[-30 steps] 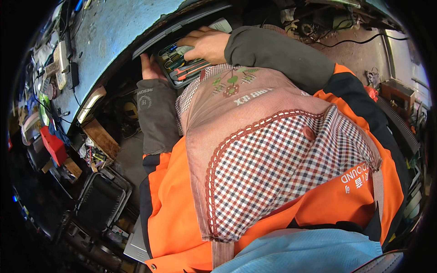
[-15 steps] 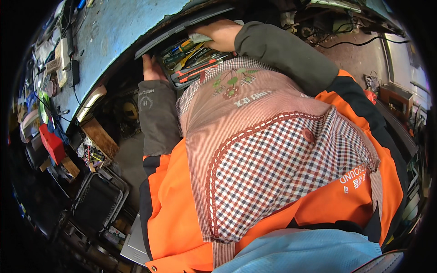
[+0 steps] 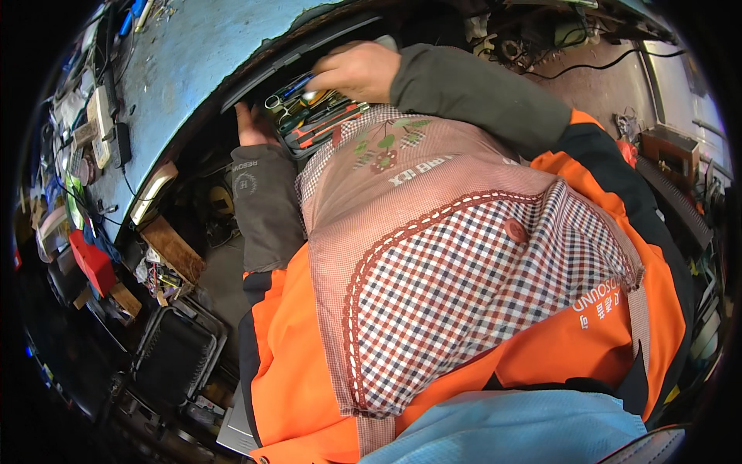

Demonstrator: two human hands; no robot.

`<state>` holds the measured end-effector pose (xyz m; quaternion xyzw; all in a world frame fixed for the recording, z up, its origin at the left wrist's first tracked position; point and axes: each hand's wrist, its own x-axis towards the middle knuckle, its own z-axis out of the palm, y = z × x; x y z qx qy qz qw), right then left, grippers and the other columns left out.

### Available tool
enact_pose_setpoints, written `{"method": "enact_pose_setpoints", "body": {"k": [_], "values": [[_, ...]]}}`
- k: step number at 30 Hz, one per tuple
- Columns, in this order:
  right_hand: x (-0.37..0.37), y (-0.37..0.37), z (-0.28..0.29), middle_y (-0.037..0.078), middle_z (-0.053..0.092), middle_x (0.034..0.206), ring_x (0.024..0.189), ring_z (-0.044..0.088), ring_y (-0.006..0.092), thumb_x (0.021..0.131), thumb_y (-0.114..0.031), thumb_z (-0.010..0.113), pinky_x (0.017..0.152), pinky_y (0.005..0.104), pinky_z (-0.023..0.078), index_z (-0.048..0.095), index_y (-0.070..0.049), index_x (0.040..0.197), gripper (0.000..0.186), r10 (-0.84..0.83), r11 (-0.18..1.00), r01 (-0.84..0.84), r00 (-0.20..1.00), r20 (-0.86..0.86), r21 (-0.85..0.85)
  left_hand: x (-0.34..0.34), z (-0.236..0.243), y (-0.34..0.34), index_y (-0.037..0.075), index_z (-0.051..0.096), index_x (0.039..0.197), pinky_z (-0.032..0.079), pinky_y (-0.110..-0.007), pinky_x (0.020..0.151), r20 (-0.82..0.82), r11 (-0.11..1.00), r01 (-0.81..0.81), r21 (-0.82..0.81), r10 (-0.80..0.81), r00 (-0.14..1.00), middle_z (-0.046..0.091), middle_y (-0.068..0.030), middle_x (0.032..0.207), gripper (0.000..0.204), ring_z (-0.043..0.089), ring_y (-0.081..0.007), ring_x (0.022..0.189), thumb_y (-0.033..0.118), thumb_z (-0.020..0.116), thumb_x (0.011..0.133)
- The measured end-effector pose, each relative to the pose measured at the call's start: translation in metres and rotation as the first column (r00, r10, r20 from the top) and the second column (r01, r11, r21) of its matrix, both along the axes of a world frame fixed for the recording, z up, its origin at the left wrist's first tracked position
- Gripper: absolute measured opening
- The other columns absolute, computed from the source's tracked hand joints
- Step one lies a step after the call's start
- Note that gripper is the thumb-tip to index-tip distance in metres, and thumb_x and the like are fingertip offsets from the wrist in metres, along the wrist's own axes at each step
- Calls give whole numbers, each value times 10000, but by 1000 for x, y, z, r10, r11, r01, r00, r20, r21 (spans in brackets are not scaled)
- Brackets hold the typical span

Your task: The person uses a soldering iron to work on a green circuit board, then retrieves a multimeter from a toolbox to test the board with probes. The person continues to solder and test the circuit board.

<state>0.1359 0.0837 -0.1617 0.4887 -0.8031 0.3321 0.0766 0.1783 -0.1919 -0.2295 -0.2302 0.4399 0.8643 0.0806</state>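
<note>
Status: grey case (image 3: 292, 151) was open with its tools exposed; that much was done. It was placed under the edge of the blue tabletop (image 3: 193, 69), just beyond the checked apron (image 3: 448, 309), near edge by the cloth. Hands were held apart. Left hand (image 3: 253, 125) was set at the left end of the case, fingers partly hidden; a firm grip could not be confirmed. Right hand (image 3: 359, 69) was curled over the contents toward the far edge, fingertips held near a small white item (image 3: 311, 96) (touching or pinched, cannot tell: too blurred). Red-and-black cutters (image 3: 312, 138) were laid along the near edge, ring-handled scissors (image 3: 275, 107) near the left end, and a blue-handled tool (image 3: 297, 87) was left between the scissors and the right hand. No tool was seen lifted clear of the case, so handling inside it was judged unfinished. What was left could not be fully gauged, as part of the contents was covered by the right hand.
</note>
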Motion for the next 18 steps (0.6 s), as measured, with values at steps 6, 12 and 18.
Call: {"method": "enact_pose_setpoints", "body": {"k": [6,12,18], "values": [[-6,-31,4,123,721,1215,1094,683,357,940,-115,671,960,423,549,714,-123,1259,322,-25,1000,26,978,205,-2,4,20,17,-25,377,1561,351,-480,1200,-39,999,-3,-34,2,999,468,-174,1567,923,462,-351,1420,706,446,1000],[-21,48,5,143,703,1279,1166,666,322,940,-159,663,1034,405,517,693,-130,1310,372,-194,967,85,855,480,239,2,-23,-18,-42,351,1567,372,-464,1186,-39,990,-26,-139,21,999,486,-173,1556,934,481,-344,1407,704,423,1009],[-11,72,-11,120,682,1270,1194,625,350,852,-156,756,1042,427,504,679,-101,1314,471,-127,984,104,979,159,146,-7,-27,-10,-37,381,1555,380,-451,1179,-63,987,-9,-162,-1,998,519,-171,1530,931,516,-336,1378,714,420,1006]]}}
